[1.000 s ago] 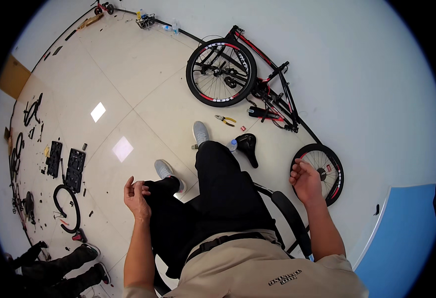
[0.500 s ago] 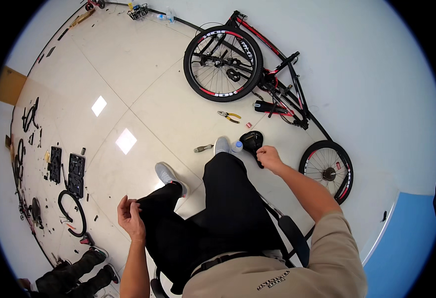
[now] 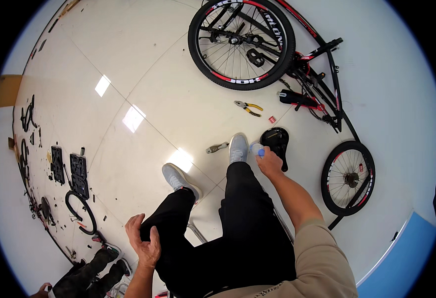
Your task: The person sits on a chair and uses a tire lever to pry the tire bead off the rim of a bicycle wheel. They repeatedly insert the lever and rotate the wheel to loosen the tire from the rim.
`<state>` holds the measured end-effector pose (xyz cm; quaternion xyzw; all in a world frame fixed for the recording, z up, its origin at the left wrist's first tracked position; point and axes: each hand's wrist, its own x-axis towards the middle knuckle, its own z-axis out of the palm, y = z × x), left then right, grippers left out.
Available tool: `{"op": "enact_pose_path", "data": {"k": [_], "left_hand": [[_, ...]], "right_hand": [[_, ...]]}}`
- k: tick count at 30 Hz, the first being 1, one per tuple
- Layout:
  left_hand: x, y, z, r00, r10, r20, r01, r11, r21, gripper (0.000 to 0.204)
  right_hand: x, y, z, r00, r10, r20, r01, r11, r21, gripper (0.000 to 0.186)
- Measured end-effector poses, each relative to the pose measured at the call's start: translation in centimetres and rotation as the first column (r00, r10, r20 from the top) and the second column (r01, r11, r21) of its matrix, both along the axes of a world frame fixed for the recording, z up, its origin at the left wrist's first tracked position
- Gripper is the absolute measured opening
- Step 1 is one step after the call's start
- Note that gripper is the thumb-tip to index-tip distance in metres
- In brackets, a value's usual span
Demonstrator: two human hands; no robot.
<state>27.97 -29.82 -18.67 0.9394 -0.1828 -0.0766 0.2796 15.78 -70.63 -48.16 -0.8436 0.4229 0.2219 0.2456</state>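
My right hand (image 3: pixel 270 164) reaches down beside my right shoe, its fingers closed at the blue cap of a clear plastic bottle (image 3: pixel 256 149). A black saddle (image 3: pixel 277 139) lies just beyond the bottle. My left hand (image 3: pixel 144 238) is beside my left knee, fingers apart and holding nothing. Left of my right shoe lies a pale-handled tool (image 3: pixel 217 148); farther forward are yellow-handled pliers (image 3: pixel 248 108) and a small red item (image 3: pixel 272 119).
A black-and-red bicycle frame with wheel (image 3: pixel 241 69) lies ahead against the wall. A loose wheel (image 3: pixel 333 196) is at right. Tool cases (image 3: pixel 79 176), a tire (image 3: pixel 90 218) and parts are at left. Another person's legs (image 3: pixel 99 268) show at lower left.
My right hand has moved forward and inward to the bottle and closed at its cap. My left hand's fingers have spread slightly. The view has shifted as I lean forward.
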Motion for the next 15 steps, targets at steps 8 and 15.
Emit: {"op": "enact_pose_path", "data": {"k": [8, 15], "left_hand": [[1.5, -1.8, 0.5, 0.993, -0.093, -0.068, 0.095, 0.995, 0.024, 0.043], [1.4, -1.8, 0.3, 0.990, -0.119, -0.069, 0.121, 0.992, 0.027, 0.043]], "right_hand": [[-1.0, -0.1, -2.9, 0.933, 0.040, 0.358, 0.009, 0.991, -0.134, 0.032], [-0.7, -2.6, 4.4, 0.804, -0.157, 0.573, 0.234, 0.970, -0.062, 0.025]]}}
